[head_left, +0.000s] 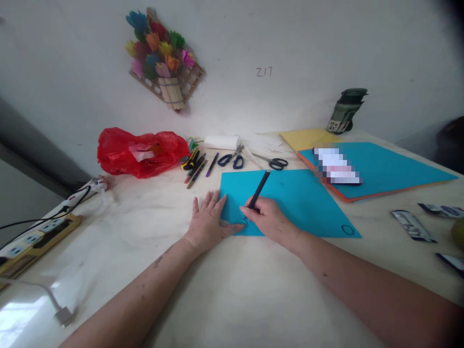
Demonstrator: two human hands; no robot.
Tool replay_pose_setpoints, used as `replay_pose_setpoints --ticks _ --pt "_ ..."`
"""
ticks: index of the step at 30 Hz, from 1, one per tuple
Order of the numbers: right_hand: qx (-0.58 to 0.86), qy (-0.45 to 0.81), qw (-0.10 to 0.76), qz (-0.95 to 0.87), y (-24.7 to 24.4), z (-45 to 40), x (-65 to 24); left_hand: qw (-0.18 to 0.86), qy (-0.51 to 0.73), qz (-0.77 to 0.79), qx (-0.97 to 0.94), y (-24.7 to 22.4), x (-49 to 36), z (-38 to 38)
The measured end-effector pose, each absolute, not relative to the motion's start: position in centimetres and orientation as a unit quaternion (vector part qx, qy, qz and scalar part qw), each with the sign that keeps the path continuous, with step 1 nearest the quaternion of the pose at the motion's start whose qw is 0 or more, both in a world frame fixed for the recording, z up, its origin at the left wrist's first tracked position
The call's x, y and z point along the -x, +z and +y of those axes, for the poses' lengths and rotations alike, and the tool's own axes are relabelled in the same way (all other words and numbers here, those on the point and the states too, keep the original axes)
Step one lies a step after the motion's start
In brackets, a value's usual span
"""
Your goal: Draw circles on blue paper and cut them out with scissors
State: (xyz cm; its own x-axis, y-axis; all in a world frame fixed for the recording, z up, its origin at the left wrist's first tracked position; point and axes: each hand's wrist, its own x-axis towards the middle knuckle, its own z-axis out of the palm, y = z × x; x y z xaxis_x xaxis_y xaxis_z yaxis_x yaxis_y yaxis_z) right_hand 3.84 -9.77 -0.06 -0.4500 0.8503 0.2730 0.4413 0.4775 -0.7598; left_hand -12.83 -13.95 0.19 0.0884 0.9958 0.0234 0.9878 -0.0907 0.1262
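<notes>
A blue sheet of paper lies flat on the pale table. My left hand rests with fingers spread at its left edge, the thumb on the sheet near the lower left corner. In my right hand a black pen is gripped, its tip down by the sheet beside my left thumb. A curved dark line shows there, partly hidden by my hands. Near the lower right corner of the sheet is a drawn circle.
Behind the sheet lie two pairs of scissors, several markers and a red plastic bag. Stacked coloured sheets at the right carry a phone; a bottle stands behind. Power strips lie left.
</notes>
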Motion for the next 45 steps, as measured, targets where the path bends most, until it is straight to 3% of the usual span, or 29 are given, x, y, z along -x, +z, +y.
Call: replay_pose_setpoints --ticks 8,21,28,37,45 --pt "0.416 0.36 0.376 -0.746 0.9 -10.5 -3.9 0.042 0.049 0.677 -0.733 0.5 12.6 -14.1" --pt "0.415 0.3 0.333 -0.792 -0.4 -10.6 -3.7 0.041 0.052 0.671 -0.739 0.5 12.8 -14.1" --pt "0.411 0.294 0.328 -0.798 -0.1 -10.6 -3.7 0.205 0.087 0.663 -0.715 3.9 14.2 -14.2" --pt "0.426 0.297 0.315 -0.794 0.0 -10.8 -3.6 0.087 0.082 0.67 -0.733 6.0 16.1 -14.8" --pt "0.424 0.287 0.327 -0.794 -0.5 -10.6 -3.6 0.1 -0.006 0.657 -0.747 4.6 15.7 -14.1"
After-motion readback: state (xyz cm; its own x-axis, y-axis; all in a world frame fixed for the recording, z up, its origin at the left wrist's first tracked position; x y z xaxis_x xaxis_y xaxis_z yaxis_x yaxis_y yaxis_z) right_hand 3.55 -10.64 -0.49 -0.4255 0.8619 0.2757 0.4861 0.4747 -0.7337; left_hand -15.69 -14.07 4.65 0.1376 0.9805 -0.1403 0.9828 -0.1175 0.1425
